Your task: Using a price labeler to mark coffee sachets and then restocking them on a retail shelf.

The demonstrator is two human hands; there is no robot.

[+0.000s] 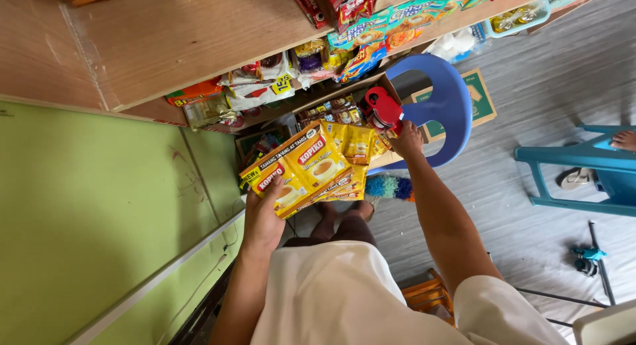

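Yellow sachets (311,169), fanned in a strip, lie clamped in the left hand (263,216), their far ends hidden behind the right hand (407,139), which closes on a red price gun (380,108) pressed to them. Both forearms reach forward from the white shirt (331,295), left palm up, right knuckles up. Beyond the grip: a blue chair (444,103), wooden shelf (199,33) with half-seen snack packs, green wall (79,212), grey floor (543,66).
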